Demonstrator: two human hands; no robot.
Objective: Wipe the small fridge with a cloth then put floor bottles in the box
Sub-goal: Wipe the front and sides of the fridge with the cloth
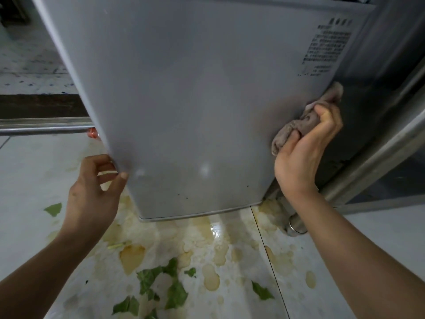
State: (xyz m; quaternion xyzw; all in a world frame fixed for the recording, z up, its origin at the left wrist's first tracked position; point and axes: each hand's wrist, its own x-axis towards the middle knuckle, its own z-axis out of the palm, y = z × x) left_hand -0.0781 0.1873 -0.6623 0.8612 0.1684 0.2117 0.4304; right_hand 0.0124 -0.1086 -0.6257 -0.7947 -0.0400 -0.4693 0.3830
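Note:
The small grey fridge (195,100) fills the upper middle of the head view, its side panel facing me with a printed label at the upper right. My right hand (305,148) grips a crumpled brownish cloth (296,127) and presses it against the fridge's right edge. My left hand (96,192) holds the lower left edge of the fridge, thumb on the front face and fingers curled behind it. A small part of a red and white object (92,132), perhaps a bottle, peeks out behind the fridge's left edge.
The white tiled floor (46,169) is wet with yellowish stains (132,256) and scattered green leaf scraps (170,286). A metal rail (41,130) runs along the left. A steel table leg (297,224) and frame stand close on the right.

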